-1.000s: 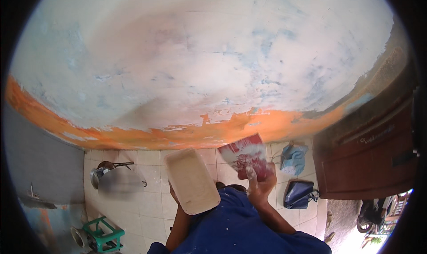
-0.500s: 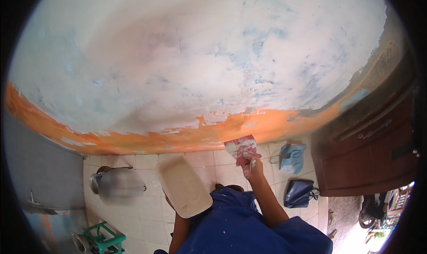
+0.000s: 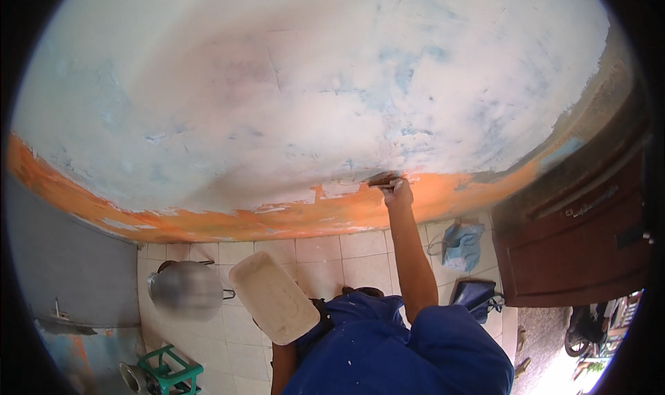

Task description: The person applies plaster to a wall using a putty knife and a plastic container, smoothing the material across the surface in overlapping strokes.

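My right hand (image 3: 397,194) grips a flat scraper (image 3: 379,182), its edge against the patchy white wall (image 3: 277,104) just where the white filler meets an orange band (image 3: 450,194). My right arm is stretched out toward the wall. Low and left of centre, an oblong cream plastic tray (image 3: 273,294) with pale paste in it rests in my left hand, which is almost wholly hidden beneath it. My blue shirt fills the lower middle.
On the tiled floor (image 3: 318,249) lie a light blue bag (image 3: 460,246) and a dark bag (image 3: 471,291); a blurred silvery object (image 3: 183,291) and a green stool (image 3: 170,371) are leftward. A grey door (image 3: 76,256) flanks left, a brown door (image 3: 568,243) right, with a motorbike (image 3: 582,326) outside.
My right hand and scraper have moved up and forward from beside the tray onto the wall, the blade turning edge-on. The tray has shifted left and slightly down in view.
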`<action>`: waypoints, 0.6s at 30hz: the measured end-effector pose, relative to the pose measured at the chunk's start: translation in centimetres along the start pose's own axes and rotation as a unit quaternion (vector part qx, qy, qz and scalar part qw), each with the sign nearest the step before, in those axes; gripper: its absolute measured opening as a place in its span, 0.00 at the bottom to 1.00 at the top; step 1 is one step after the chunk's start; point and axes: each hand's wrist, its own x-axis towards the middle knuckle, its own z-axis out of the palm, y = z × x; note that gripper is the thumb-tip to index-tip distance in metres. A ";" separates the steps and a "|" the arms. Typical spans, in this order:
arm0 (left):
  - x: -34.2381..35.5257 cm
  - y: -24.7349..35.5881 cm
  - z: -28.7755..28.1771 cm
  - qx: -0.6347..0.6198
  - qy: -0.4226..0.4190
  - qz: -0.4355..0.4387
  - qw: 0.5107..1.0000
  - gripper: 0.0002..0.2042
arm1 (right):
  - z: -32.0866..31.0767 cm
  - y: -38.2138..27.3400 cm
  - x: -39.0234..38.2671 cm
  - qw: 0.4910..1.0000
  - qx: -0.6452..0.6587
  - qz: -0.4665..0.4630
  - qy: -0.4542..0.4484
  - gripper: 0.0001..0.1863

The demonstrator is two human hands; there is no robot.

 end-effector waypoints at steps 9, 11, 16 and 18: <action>0.4 -0.1 -0.3 -0.003 0.006 0.014 1.000 0.28 | -0.1 -1.7 3.3 0.995 0.021 0.018 -0.099 0.12; 0.5 -0.1 -0.3 -0.003 0.005 0.013 1.000 0.28 | 0.4 -3.1 2.7 0.993 0.053 0.036 -0.096 0.12; -0.6 0.2 -0.5 0.002 0.011 0.025 1.000 0.28 | 0.3 -5.4 -3.2 0.959 0.026 -0.063 -0.276 0.05; -0.4 0.2 -0.6 0.002 0.012 0.026 1.000 0.28 | 0.7 -5.8 -5.8 0.940 0.082 -0.092 -0.318 0.07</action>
